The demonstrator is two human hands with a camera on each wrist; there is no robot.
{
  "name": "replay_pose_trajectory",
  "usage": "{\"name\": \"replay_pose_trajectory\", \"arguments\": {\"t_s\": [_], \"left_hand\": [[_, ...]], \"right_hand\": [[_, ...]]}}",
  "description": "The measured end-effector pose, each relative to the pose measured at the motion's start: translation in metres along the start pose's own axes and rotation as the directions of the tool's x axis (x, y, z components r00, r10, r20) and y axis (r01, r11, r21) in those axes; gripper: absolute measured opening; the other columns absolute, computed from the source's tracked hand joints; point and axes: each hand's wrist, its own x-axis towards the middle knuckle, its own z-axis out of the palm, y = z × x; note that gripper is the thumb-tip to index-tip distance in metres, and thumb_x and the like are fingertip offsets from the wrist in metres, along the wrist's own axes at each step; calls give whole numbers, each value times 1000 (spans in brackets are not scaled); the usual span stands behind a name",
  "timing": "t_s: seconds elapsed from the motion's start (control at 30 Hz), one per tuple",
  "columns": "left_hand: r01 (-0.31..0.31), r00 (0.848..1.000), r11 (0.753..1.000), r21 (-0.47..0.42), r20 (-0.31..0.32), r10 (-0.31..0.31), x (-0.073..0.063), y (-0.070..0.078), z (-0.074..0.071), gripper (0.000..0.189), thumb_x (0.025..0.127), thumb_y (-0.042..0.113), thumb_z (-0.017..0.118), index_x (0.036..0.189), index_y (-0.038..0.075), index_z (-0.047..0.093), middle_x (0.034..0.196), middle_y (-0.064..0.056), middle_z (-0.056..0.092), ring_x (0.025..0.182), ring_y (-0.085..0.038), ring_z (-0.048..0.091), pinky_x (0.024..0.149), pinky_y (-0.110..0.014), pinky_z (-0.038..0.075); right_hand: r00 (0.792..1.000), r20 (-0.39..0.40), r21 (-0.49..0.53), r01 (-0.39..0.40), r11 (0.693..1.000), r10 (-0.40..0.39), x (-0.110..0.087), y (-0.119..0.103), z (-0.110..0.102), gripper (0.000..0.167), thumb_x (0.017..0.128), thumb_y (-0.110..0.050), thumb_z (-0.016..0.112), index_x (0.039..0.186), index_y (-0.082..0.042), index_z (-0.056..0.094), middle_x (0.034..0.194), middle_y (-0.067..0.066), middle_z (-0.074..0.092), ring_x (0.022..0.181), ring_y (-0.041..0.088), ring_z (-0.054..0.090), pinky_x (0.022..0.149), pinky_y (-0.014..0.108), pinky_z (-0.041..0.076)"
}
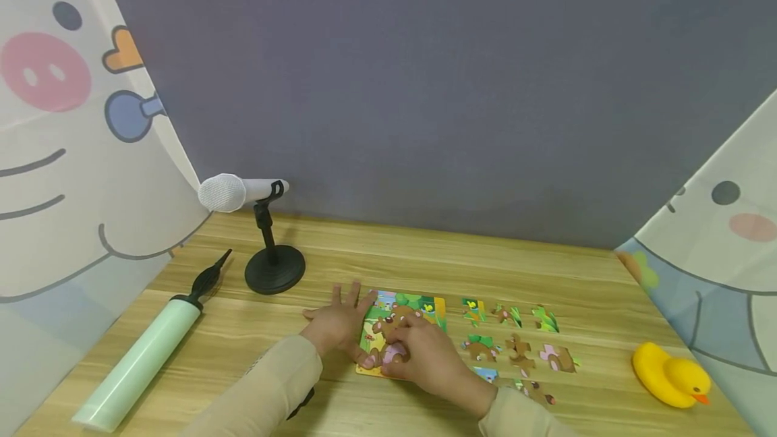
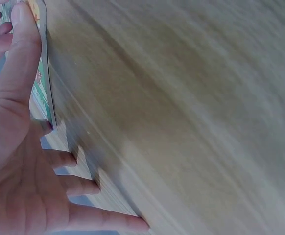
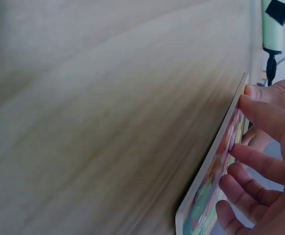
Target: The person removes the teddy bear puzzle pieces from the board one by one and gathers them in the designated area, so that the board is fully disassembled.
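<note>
In the head view a bear jigsaw board [image 1: 371, 333] lies flat on the wooden table. My left hand [image 1: 338, 321] is spread at its left side, thumb on the lower left corner and fingers reaching along the left edge. My right hand [image 1: 427, 356] is over the board's lower right part. Its thumb and index finger pinch a pink and brown puzzle piece [image 3: 234, 132] at the board's surface, as the right wrist view shows. The right hand covers the board's lower right corner. In the left wrist view the left thumb [image 2: 22, 54] presses on the board's rim.
Several loose puzzle pieces [image 1: 521, 355] lie in rows right of the board. Farther right sits a yellow rubber duck [image 1: 670, 376]. A white microphone [image 1: 227, 192] on a black stand [image 1: 275, 268] and a pale green hand pump [image 1: 142, 359] are at the left. A grey panel [image 1: 413, 100] rises behind.
</note>
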Motion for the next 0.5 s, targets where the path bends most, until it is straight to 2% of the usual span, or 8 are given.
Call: {"name": "replay_pose_trajectory", "arguments": {"t_s": [0.07, 0.2, 0.37, 0.5], "left_hand": [[-3, 1000, 1000, 0, -4, 3, 0, 1, 0, 126, 60, 58, 89, 162, 22, 25, 168, -17, 17, 149, -52, 18, 86, -85, 37], [-4, 1000, 1000, 4, -15, 4, 1, 1, -1, 125, 59, 57, 90, 162, 22, 27, 167, -18, 19, 148, -53, 20, 85, -84, 38], [3, 1000, 1000, -11, -7, -3, 0, 2, -3, 126, 57, 55, 91, 162, 22, 29, 167, -18, 19, 148, -54, 20, 87, -85, 36], [4, 1000, 1000, -9, 8, -4, -1, 2, -4, 129, 55, 56, 92, 162, 21, 28, 167, -19, 17, 148, -54, 19, 87, -85, 36]], "right_hand": [[1000, 2, -15, 1, 1000, -1, 0, 0, 1, 38, 76, -39, 89, 102, -13, 78, 108, -2, 64, 94, 16, 63, 78, 36, 53], [1000, -9, 20, 12, 1000, -12, 1, 0, 1, 34, 74, -32, 92, 94, -14, 71, 102, -6, 59, 85, 8, 54, 72, 29, 48], [1000, -22, 27, 5, 1000, -4, 4, -1, 1, 37, 73, -29, 93, 91, -17, 63, 101, -8, 55, 89, 11, 51, 73, 32, 47], [1000, -8, 47, -9, 999, 9, 5, 2, 0, 34, 75, -28, 92, 88, -17, 62, 99, -6, 57, 82, 9, 50, 67, 27, 46]]}}
